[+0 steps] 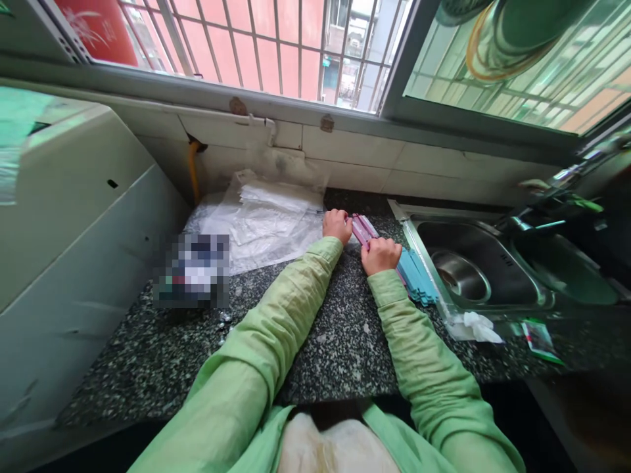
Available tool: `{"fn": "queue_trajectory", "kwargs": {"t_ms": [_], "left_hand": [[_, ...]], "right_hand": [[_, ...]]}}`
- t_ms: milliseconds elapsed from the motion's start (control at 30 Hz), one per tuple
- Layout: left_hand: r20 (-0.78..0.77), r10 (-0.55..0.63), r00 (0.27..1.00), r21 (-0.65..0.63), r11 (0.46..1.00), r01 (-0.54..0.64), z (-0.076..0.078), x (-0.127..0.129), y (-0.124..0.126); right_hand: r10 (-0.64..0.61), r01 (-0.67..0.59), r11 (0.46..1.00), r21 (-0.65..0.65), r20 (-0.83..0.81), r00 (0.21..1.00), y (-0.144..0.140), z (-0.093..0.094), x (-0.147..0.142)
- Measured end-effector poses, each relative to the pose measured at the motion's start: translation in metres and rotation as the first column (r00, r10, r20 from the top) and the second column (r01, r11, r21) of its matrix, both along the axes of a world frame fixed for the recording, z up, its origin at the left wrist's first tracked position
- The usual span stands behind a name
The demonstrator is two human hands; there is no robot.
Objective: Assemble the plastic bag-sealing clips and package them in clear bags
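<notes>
Both my arms in light green sleeves reach across a dark speckled stone counter [340, 335]. My left hand [337, 225] is closed around the far end of a bundle of pink strips [363, 229]. My right hand [380, 255] grips the near end of the same bundle. A stack of blue strips [418, 278] lies on the counter just right of my right hand, beside the sink's rim.
A steel sink [473, 269] with a tap [535, 220] sits to the right. Clear plastic bags [261, 220] lie at the back left, a blurred packet [193, 270] nearer. A white appliance [64, 223] stands left. A crumpled wrapper [476, 326] and a small green packet [539, 338] lie near the front edge.
</notes>
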State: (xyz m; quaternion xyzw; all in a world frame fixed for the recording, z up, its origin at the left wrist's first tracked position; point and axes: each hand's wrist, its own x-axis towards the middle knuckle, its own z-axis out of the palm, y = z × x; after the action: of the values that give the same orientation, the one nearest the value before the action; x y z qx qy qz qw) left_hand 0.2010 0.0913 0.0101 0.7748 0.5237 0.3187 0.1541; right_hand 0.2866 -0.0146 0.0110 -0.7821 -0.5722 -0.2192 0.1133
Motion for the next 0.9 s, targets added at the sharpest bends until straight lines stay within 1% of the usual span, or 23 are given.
{"fn": "queue_trajectory", "kwargs": {"t_ms": [133,267,433,533,700,800,900], "left_hand": [[-0.047,0.016,0.999,0.034,0.999,-0.014,0.013,-0.009,-0.015],[-0.106,0.033,0.994,0.045,0.999,-0.029,0.032,-0.027,-0.031],[-0.154,0.032,0.988,0.084,0.996,-0.019,0.056,-0.057,-0.051],[-0.177,0.035,0.984,0.111,0.994,-0.015,0.064,-0.08,-0.062],[-0.195,0.059,0.979,0.184,0.983,-0.023,0.067,-0.12,-0.08],[-0.215,0.076,0.974,0.214,0.976,-0.028,0.063,-0.145,-0.089],[-0.224,0.094,0.97,0.22,0.975,-0.044,0.055,-0.168,-0.096]], "right_hand": [[0.023,-0.022,0.998,0.06,-0.014,1.0,-0.012,0.005,-0.003],[0.099,-0.094,0.988,0.125,-0.041,0.994,-0.024,0.009,-0.009],[0.243,-0.225,0.937,0.268,-0.032,0.97,-0.036,0.012,-0.021],[0.308,-0.283,0.916,0.283,-0.046,0.95,-0.042,0.014,-0.034],[0.396,-0.364,0.894,0.26,-0.079,0.915,-0.052,0.02,-0.059],[0.451,-0.416,0.868,0.273,-0.082,0.889,-0.058,0.019,-0.076],[0.511,-0.474,0.836,0.276,-0.077,0.856,-0.062,0.016,-0.092]]}}
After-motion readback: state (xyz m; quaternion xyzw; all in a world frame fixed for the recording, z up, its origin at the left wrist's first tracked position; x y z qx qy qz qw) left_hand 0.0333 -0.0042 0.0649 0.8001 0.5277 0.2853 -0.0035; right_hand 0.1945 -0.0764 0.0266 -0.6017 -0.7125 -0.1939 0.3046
